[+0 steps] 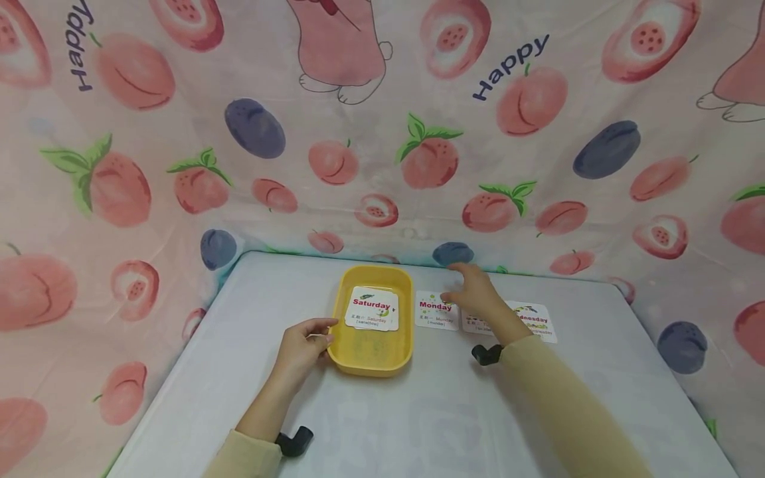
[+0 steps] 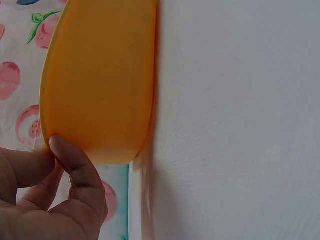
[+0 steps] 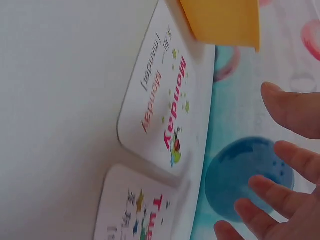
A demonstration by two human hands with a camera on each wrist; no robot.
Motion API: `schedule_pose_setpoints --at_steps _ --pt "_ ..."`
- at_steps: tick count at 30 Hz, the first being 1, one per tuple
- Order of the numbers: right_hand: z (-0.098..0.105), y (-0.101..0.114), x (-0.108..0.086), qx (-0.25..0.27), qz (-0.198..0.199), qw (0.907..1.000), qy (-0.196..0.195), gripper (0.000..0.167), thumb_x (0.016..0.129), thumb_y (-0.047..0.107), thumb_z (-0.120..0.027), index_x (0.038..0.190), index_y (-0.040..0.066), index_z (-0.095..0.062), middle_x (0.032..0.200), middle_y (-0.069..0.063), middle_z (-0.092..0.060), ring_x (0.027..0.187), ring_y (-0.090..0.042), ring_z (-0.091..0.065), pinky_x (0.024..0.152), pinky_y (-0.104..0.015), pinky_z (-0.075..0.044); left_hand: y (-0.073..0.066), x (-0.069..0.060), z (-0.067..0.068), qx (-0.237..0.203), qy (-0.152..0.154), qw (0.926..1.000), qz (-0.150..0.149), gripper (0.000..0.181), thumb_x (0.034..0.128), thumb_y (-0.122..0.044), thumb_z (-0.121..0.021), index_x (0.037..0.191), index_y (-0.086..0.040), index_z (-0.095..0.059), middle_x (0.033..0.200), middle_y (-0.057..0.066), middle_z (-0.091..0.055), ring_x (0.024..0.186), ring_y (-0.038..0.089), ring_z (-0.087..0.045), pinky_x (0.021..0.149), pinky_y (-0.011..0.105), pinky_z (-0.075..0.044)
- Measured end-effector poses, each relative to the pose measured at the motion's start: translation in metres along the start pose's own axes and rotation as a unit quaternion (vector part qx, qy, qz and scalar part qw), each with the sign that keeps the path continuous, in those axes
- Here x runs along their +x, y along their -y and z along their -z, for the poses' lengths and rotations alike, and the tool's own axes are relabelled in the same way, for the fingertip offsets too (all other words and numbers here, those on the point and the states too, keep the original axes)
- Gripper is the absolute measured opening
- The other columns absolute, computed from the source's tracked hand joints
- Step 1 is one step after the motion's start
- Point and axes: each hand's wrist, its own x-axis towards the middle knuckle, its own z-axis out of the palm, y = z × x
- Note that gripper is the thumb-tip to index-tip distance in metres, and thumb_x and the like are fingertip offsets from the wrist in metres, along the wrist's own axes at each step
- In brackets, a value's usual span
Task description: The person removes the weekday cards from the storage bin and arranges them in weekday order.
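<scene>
My left hand (image 1: 301,346) pinches the left rim of a yellow plastic tray (image 1: 370,355) between thumb and fingers; the left wrist view shows this grip at the tray's edge. Inside the tray lies a small stack of cards, with a Saturday card (image 1: 375,307) on top. To the tray's right, a Monday card (image 1: 436,315), a Tuesday card (image 3: 137,205) and a Wednesday card (image 1: 540,322) lie in a row. Above the Monday and Tuesday cards is my right hand (image 1: 476,295), fingers spread and holding nothing. Its forearm hides part of the Tuesday and Wednesday cards.
A white table (image 1: 436,411) carries the tray and cards. Its far edge meets a pink fruit-print cloth (image 1: 370,119) that hangs behind and on both sides. Black camera mounts (image 1: 295,441) sit at both wrists.
</scene>
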Motion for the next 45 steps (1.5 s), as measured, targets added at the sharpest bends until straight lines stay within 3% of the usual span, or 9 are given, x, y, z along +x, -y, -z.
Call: schedule_pose_setpoints --at_steps 9,23,32,45 --pt "-0.018 0.023 0.001 -0.011 -0.023 0.9995 -0.021 0.08 0.093 0.032 -0.084 0.159 0.015 -0.044 0.167 -0.023 -0.038 0.152 -0.05 -0.031 0.119 -0.077 -0.029 0.0 0.0 0.0 0.003 -0.001 1.0 -0.003 0.033 0.0985 0.003 -0.067 0.13 -0.005 -0.076 0.121 0.015 -0.062 0.092 0.021 -0.062 0.071 0.025 -0.057" --pt "-0.024 0.07 0.004 0.013 -0.025 0.9958 -0.087 0.086 0.089 0.029 -0.089 0.159 0.02 -0.04 0.167 -0.022 -0.03 0.153 -0.05 -0.025 0.119 -0.074 -0.025 0.002 0.002 0.001 -0.011 0.0 0.9999 -0.009 0.035 0.0963 0.005 -0.067 0.129 -0.004 -0.077 0.114 0.013 -0.062 0.086 0.018 -0.062 0.07 0.026 -0.057" --pt "-0.025 0.092 0.006 0.031 -0.012 0.9944 -0.101 0.097 0.084 0.027 -0.093 0.161 0.023 -0.035 0.167 -0.02 -0.03 0.152 -0.048 -0.026 0.118 -0.074 -0.025 0.003 0.003 0.0 -0.011 -0.001 0.9999 -0.004 0.035 0.0959 0.006 -0.067 0.128 -0.005 -0.077 0.115 0.013 -0.062 0.087 0.019 -0.062 0.07 0.027 -0.058" --pt "-0.038 0.126 0.01 0.034 -0.008 0.9954 -0.089 0.102 0.082 0.029 -0.095 0.163 0.027 -0.033 0.168 -0.015 -0.033 0.15 -0.044 -0.031 0.121 -0.072 -0.028 0.002 0.002 0.001 0.0 -0.001 1.0 -0.003 0.035 0.0968 0.004 -0.067 0.129 -0.006 -0.077 0.117 0.013 -0.062 0.089 0.019 -0.062 0.071 0.027 -0.058"
